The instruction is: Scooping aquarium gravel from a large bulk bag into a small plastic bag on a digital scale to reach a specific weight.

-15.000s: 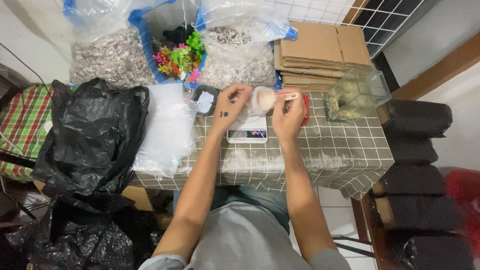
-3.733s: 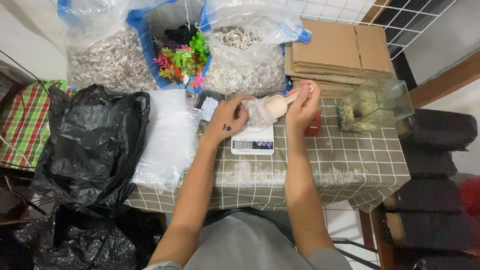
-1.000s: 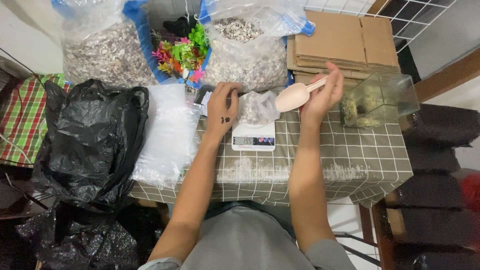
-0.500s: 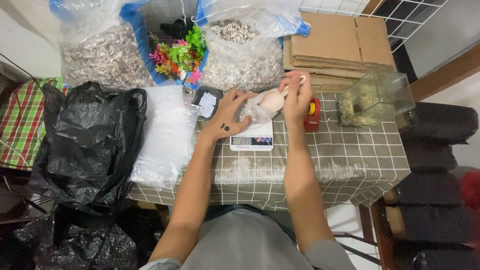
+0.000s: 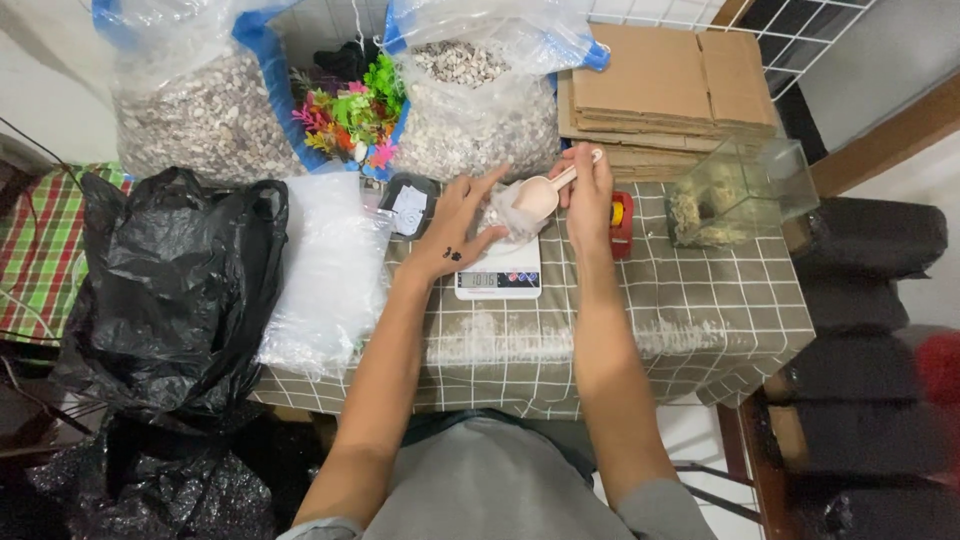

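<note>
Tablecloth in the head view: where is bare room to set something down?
Bare tablecloth runs from the scale and right hand to the glass tank, plus the front edge. Crowded: the back, with gravel bags and cardboard, and the left, with clear bags.

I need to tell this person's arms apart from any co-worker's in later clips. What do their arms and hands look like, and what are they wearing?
Both arms are bare from the wrists up to short grey sleeves near the shoulders, with no gloves, watch or rings visible. The left hand carries a small dark marking, like a tattoo, on its back. The right hand shows no markings. The grey shirt is plain.
</note>
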